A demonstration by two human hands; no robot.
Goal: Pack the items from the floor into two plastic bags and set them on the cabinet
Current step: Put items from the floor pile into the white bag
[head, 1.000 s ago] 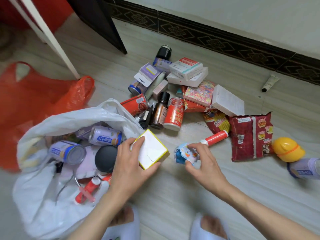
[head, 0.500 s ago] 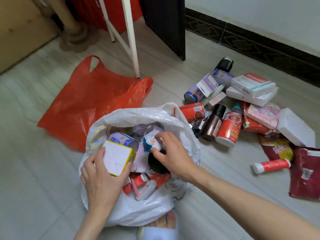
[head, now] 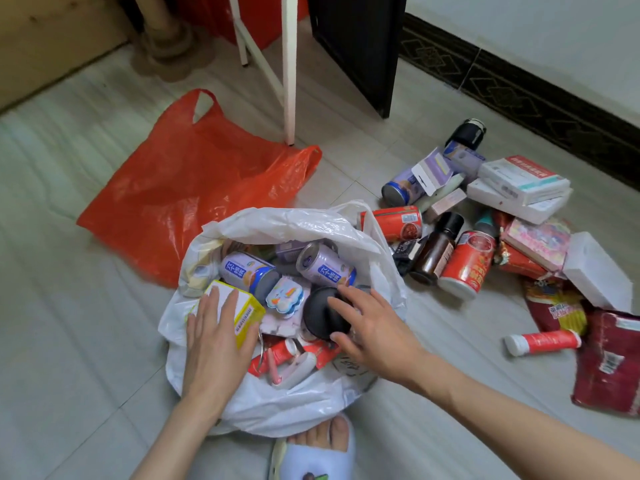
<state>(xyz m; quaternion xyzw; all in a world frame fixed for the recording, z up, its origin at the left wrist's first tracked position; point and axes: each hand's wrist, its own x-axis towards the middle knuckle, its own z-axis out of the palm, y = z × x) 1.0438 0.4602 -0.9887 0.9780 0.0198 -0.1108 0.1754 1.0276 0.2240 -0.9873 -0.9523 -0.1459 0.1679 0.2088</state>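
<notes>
A white plastic bag [head: 311,407] stands open on the floor in front of me, holding two purple-blue cans [head: 249,273], a black round lid [head: 320,317] and red tubes. My left hand [head: 214,337] lies over a white box with yellow edges [head: 247,311] at the bag's left side, thumb against its near edge. My right hand [head: 370,323] hovers with fingers spread over the black lid, holding nothing. A small blue toy pack [head: 285,299] lies in the bag between my hands. A red plastic bag [head: 194,188] lies flat behind.
Loose items are piled on the floor to the right: red cans [head: 467,265], a brown bottle [head: 436,254], white boxes [head: 523,181], a red tube [head: 543,341], red snack bags [head: 609,365]. A white frame leg [head: 289,64] and a dark panel [head: 360,46] stand behind. My slippered foot [head: 315,452] touches the bag.
Both hands carried their items from the floor into the white bag. My right hand has let go of the blue toy pack; my left hand has lowered the box among the cans.
</notes>
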